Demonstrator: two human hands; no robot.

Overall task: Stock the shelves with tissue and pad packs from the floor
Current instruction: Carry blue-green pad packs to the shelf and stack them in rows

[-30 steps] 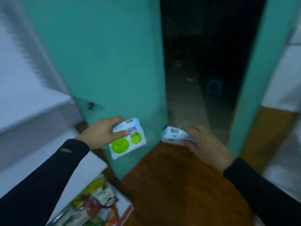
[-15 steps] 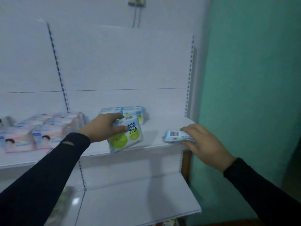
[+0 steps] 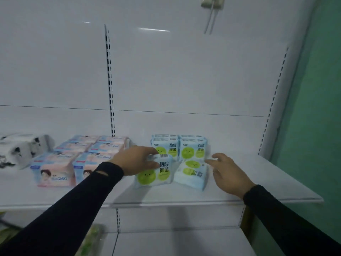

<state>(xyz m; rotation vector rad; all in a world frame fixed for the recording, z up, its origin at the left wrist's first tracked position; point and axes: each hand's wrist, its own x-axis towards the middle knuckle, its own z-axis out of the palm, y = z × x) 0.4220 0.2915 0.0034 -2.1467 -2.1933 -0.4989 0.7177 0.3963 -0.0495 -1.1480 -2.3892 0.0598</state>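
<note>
On the white shelf (image 3: 258, 183) my left hand (image 3: 136, 159) grips a blue-and-white pad pack with green circles (image 3: 155, 174), standing upright on the shelf surface. Just right of it a second pack of the same kind (image 3: 191, 172) lies tilted with its print upside down. My right hand (image 3: 228, 172) is beside that pack with fingers spread and relaxed, its fingertips at the pack's right edge. Two more matching packs (image 3: 180, 147) stand side by side behind them, against the back panel.
Several pink tissue packs (image 3: 55, 174) are grouped on the shelf's left half, with white packs (image 3: 24, 148) further left. A lower shelf (image 3: 175, 242) juts out below, a green packet (image 3: 92, 235) on its left part. A green wall (image 3: 313, 108) bounds the right.
The view swung from the doorway to the shelf. Both hands brought their packs onto the shelf; my right hand has let its pack go and my left still holds its own.
</note>
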